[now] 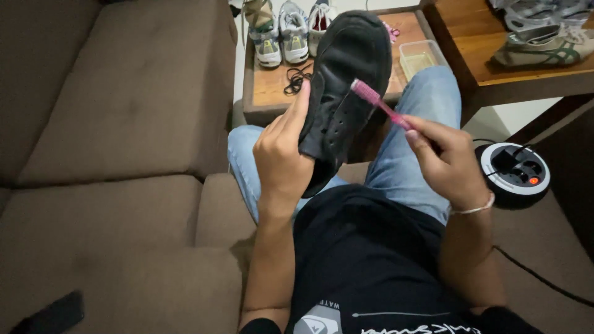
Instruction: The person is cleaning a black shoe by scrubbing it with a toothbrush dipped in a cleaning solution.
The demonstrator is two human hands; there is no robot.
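The left hand (281,158) grasps a black shoe (343,86); the right hand (448,164) grasps a pink toothbrush (380,105) whose bristles touch the shoe.

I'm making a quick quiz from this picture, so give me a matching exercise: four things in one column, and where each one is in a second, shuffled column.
Things:
1. black shoe
2. pink toothbrush
3. clear plastic container
4. black shoelace

Places:
A. loose on the low wooden table
B. held in the right hand
C. held in the left hand
D. at the table's corner, beside the person's knee

Pairs: 1-C, 2-B, 3-D, 4-A
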